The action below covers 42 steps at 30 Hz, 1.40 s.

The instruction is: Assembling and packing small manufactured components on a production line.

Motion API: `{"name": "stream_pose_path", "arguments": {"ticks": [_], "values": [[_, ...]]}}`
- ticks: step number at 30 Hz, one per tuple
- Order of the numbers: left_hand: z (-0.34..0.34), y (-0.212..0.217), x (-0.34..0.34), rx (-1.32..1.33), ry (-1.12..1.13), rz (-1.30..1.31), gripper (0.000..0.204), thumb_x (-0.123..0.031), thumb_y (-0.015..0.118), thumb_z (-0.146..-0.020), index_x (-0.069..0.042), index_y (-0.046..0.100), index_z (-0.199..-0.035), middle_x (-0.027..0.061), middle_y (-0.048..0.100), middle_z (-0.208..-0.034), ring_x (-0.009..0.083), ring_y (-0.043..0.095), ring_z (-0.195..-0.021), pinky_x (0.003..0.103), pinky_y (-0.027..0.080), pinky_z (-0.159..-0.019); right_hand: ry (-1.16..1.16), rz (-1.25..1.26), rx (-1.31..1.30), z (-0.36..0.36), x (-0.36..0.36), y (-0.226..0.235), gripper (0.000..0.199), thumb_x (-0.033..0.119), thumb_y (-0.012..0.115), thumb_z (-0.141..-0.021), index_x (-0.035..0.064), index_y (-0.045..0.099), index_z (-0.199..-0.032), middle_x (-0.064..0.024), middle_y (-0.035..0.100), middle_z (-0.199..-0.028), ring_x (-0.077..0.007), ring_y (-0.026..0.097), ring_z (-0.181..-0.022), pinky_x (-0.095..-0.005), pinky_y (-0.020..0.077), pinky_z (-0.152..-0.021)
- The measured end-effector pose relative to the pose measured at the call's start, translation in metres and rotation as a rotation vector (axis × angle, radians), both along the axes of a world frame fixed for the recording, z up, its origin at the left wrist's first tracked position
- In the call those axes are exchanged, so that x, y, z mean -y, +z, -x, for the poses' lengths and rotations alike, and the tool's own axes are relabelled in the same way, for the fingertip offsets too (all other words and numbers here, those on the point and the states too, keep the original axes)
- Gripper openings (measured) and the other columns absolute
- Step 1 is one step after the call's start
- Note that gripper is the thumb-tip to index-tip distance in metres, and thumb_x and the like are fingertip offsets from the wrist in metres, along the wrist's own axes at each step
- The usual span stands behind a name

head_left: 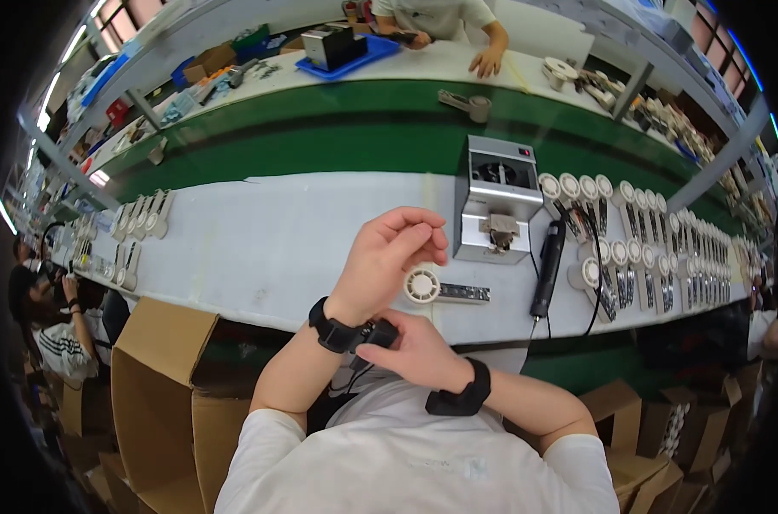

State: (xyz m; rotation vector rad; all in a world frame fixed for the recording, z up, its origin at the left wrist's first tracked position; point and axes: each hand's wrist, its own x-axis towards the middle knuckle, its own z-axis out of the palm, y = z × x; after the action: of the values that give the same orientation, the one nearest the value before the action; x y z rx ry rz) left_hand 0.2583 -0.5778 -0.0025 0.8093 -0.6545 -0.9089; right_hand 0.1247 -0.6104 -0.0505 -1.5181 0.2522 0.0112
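My left hand (387,257) is raised over the white worktable (269,240) with its fingers loosely curled and nothing in it. A black wristband (333,330) sits on that wrist. My right hand (410,347) reaches across and pinches the small black unit (380,332) on that band. A second black band (462,396) wraps my right wrist. Just beyond my hands lies a small white handheld fan (425,287) with a grey handle, flat on the table.
A grey metal box machine (496,201) stands behind the fan, and a black electric screwdriver (547,270) lies to its right. Rows of white fans (655,236) fill the right side and more lie at the left (140,218). Cardboard boxes (162,385) stand below. Another person's hand (486,60) rests across the green conveyor (320,137).
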Motion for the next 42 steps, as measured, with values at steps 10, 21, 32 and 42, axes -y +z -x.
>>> {"name": "stream_pose_path", "arguments": {"ticks": [10, 21, 32, 42], "values": [[0.076, -0.004, -0.019, 1.310, 0.203, 0.091, 0.060, -0.021, 0.089, -0.063, 0.002, 0.059, -0.109, 0.0150, 0.061, -0.105, 0.0312, 0.063, -0.090, 0.038, 0.052, -0.078, -0.845, -0.914, 0.372, -0.020, 0.097, 0.027, 0.018, 0.012, 0.053, -0.091, 0.0054, 0.053, -0.108, -0.0056, 0.063, -0.100, -0.0184, 0.059, -0.084, -0.0346, 0.0490, -0.079], [0.102, -0.024, -0.015, 1.323, 0.478, -0.019, 0.055, -0.015, 0.087, -0.064, 0.000, 0.059, -0.110, 0.0140, 0.057, -0.104, 0.0284, 0.061, -0.088, 0.036, 0.053, -0.073, -1.089, -0.642, 0.607, -0.037, 0.093, 0.041, 0.020, 0.006, 0.051, -0.091, 0.0046, 0.048, -0.110, -0.0085, 0.058, -0.100, -0.0177, 0.056, -0.084, -0.0369, 0.0482, -0.080], [0.099, -0.028, -0.024, 1.108, 0.271, -0.055, 0.044, -0.003, 0.081, -0.069, -0.001, 0.060, -0.108, 0.0132, 0.058, -0.104, 0.0233, 0.062, -0.083, 0.032, 0.054, -0.066, -1.004, -0.883, 0.629, -0.033, 0.091, 0.022, 0.017, 0.002, 0.050, -0.090, 0.0026, 0.050, -0.107, -0.0083, 0.058, -0.098, -0.0165, 0.055, -0.079, -0.0338, 0.0498, -0.080], [0.087, -0.041, -0.022, 1.101, 0.076, 0.045, 0.044, -0.001, 0.079, -0.070, -0.002, 0.061, -0.110, 0.0124, 0.057, -0.107, 0.0226, 0.062, -0.085, 0.030, 0.054, -0.069, -1.023, -0.017, 0.646, -0.031, 0.093, 0.023, 0.020, 0.001, 0.052, -0.091, 0.0004, 0.051, -0.110, -0.0086, 0.060, -0.098, -0.0139, 0.058, -0.072, -0.0305, 0.0538, -0.068]]}}
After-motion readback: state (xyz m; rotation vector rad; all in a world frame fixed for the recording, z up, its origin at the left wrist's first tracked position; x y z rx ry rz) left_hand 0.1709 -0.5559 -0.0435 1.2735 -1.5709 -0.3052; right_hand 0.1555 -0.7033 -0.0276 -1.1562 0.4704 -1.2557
